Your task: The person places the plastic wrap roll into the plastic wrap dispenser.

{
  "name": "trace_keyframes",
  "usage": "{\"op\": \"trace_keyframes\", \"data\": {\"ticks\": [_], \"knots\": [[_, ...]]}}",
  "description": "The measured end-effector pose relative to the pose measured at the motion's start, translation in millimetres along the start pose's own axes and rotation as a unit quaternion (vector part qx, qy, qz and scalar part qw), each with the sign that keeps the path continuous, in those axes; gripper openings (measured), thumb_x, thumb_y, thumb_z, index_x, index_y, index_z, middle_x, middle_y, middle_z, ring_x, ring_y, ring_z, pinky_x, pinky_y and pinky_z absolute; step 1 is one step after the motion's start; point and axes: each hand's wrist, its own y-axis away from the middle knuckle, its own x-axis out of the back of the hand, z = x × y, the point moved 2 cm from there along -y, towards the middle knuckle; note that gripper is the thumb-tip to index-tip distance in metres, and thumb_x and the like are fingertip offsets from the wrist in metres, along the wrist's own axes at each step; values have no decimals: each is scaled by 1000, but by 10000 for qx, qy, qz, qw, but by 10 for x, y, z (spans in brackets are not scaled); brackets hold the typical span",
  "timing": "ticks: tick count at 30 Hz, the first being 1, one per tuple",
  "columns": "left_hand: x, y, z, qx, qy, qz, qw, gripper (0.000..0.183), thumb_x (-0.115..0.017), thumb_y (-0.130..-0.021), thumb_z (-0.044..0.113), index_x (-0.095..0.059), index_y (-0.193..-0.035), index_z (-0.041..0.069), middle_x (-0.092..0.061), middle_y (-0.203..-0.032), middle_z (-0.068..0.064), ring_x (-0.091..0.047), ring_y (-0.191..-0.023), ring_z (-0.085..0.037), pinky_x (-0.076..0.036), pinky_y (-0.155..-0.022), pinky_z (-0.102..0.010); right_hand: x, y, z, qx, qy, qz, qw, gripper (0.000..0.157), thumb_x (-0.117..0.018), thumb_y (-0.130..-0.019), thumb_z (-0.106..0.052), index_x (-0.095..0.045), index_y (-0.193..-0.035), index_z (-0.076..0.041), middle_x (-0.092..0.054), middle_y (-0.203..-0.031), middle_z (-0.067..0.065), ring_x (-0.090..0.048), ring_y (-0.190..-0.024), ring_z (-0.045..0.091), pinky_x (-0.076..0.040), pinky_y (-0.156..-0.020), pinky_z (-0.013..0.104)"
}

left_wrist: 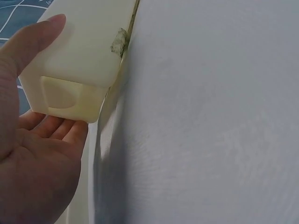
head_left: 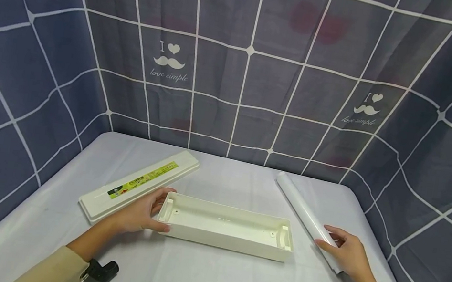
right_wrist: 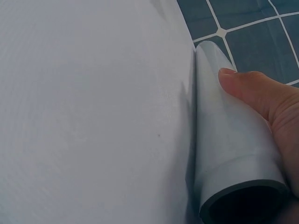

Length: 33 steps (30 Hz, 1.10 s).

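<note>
A long, open-topped cream plastic wrap box [head_left: 233,242] rests on the table in the head view, its hollow inside facing up. My left hand [head_left: 144,211] grips its left end, thumb on the near wall and fingers around the far side. The left wrist view shows the box's end [left_wrist: 70,95] between thumb and fingers, with a torn scrap stuck to its wall. On the right lies a glossy white roll of plastic wrap [head_left: 303,209], slanting away. My right hand [head_left: 349,252] holds its near end. In the right wrist view, the roll [right_wrist: 233,135] shows a dark hollow core.
A long cream lid [head_left: 184,159] with a green and yellow label lies at the back left, behind my left hand. White cloth covers the table [head_left: 206,278]. Dark checked curtains [head_left: 218,72] stand around its back and both sides.
</note>
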Motion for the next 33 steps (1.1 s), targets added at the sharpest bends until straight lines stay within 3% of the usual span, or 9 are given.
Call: {"op": "trace_keyframes", "data": {"ticks": [8,17,29,33], "knots": [[2,0,19,-3,-166,5,9999,101,-90,-75,5,-27,-153,-6,-40,-153,-25,-36,-147,-45,-33,-109,-5,-38,-20,-12,-24,-22,41,10000,69,-86,-82,-42,-64,-136,-4,-74,-111,18,-56,-73,8,-49,-57,24],[11,5,32,52,-363,75,9993,100,-90,-75,6,-29,-153,-5,-41,-153,-23,-39,-146,-43,-33,-121,-32,-27,-57,-110,8,-59,26,10000,69,-86,-82,-44,-64,-138,-9,-74,-114,15,-57,-78,9,-51,-58,25],[6,-7,10,-50,-491,100,9987,98,-91,-74,5,-32,-152,-5,-44,-150,-22,-44,-142,-41,-35,-121,-34,28,-93,-298,224,61,185,9996,65,-86,-81,-44,-68,-133,-9,-74,-117,12,-56,-86,8,-51,-63,23],[7,-9,5,-83,-483,97,9988,98,-91,-73,4,-32,-152,-5,-44,-149,-22,-45,-141,-41,-36,-118,-23,43,-110,-382,421,72,264,9987,60,-87,-81,-42,-71,-129,-10,-75,-112,10,-55,-85,5,-51,-63,22]]}}
